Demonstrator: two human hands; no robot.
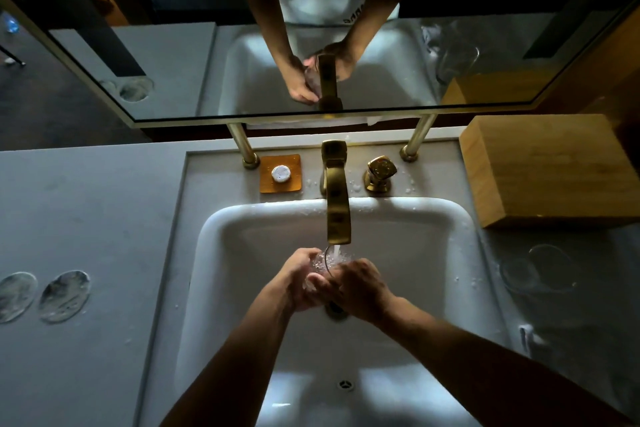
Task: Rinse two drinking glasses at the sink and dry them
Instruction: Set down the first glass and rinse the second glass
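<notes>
The rinse step is going on now. One glass [323, 265] sits in the middle of the frame, right under the gold tap [337, 211], and water [335, 251] runs down into it. Both hands hold it over the white sink [214, 253]. The left hand [299, 279] wraps the glass from the left side with its fingers curled round it. The right hand [353, 288] cups it from the right, and its fingers are bent against the glass too. Both arms reach up from the bottom of the frame and meet over the drain.

The second glass [540, 270] stands on the worktop [86, 218] at the right of the frame, well apart from the hands. I cannot tell if it is wet or dry.

So I think the job is only part done. Next, the water should be tipped out of this glass. A wet glass is slippery, so the hold must be firm. Then it needs drying. A white cloth [304, 123] that may be a towel lies behind the tap, below the mirror [173, 62]
</notes>
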